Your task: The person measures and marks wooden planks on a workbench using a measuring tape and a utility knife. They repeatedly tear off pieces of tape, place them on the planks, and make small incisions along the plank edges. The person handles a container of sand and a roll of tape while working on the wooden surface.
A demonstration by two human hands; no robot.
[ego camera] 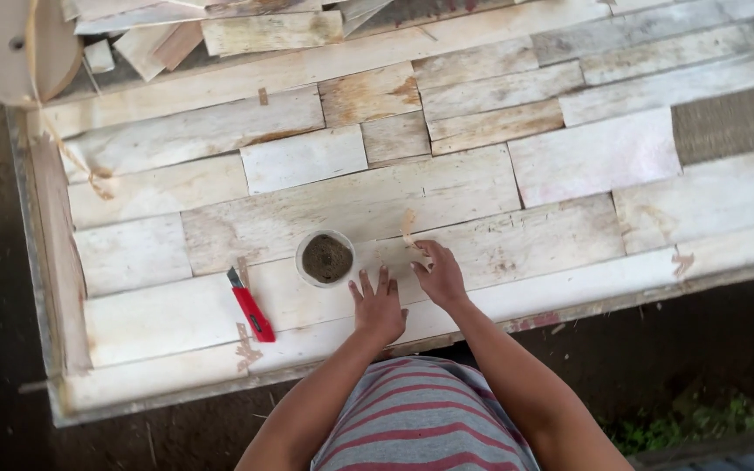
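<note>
Left hand (379, 305) is lying flat near the near edge of the plank table (159, 323), fingers spread, apparently pressing the sheet steady. Right hand (439, 275), just beyond it, is pinching a thin tan strip (408, 228) that is lying on the boards. White cup (325, 258) is sitting just left; red utility knife (250, 310) farther left; round wooden disc (15, 48) is overhanging the far left corner.

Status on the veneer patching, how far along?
Done: pale veneer sheets already cover most of the table. In hand: left hand presses flat, right hand pinches a tape strip. Left: an uncovered patch at the far right.
</note>
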